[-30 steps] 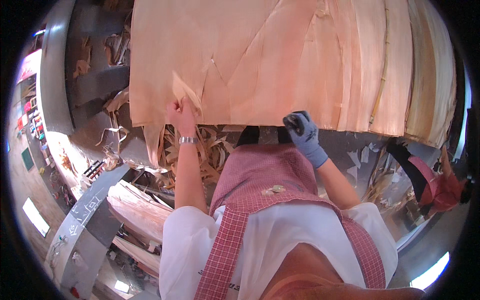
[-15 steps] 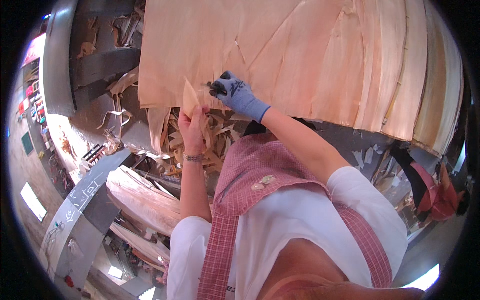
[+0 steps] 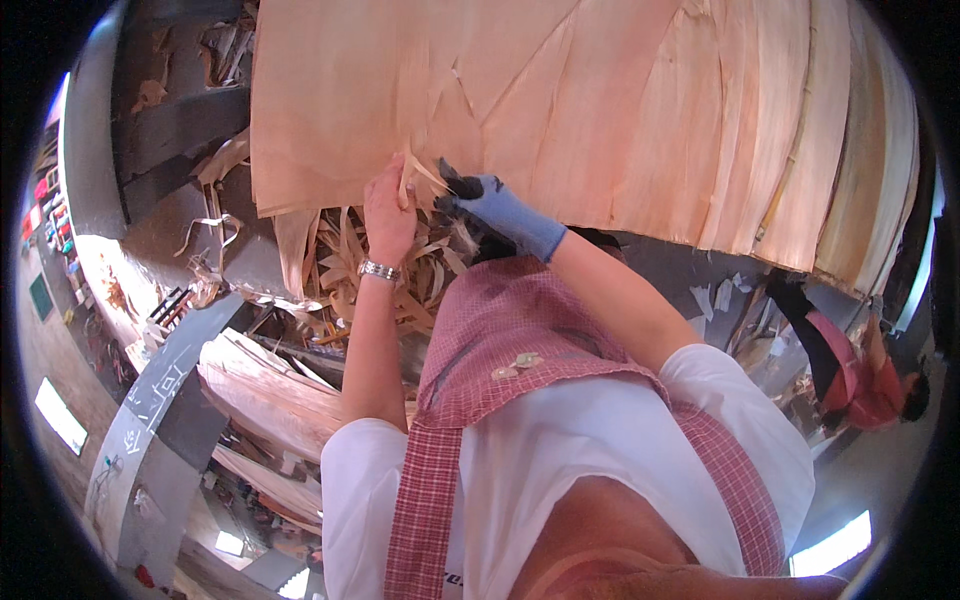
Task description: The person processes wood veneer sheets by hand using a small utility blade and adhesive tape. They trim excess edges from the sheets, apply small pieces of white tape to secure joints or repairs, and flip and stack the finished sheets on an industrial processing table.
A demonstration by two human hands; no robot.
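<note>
Your gloved right hand (image 3: 495, 205) has swung in from the right side of the veneer stack (image 3: 620, 110) to meet your bare left hand (image 3: 388, 215) at its near edge. Both hands' fingers now pinch the same torn veneer strip (image 3: 425, 180), which hangs at that edge above the scrap pile (image 3: 350, 260). With two grips on it, the strip looks ready to be torn free.

hands: 2, left hand (image 3: 388, 212) bare, right hand (image 3: 495, 208) gloved | wristwatch (image 3: 378, 270): 1 | veneer sheet stack (image 3: 620, 110): 1 | other person (image 3: 860, 375): 1
</note>
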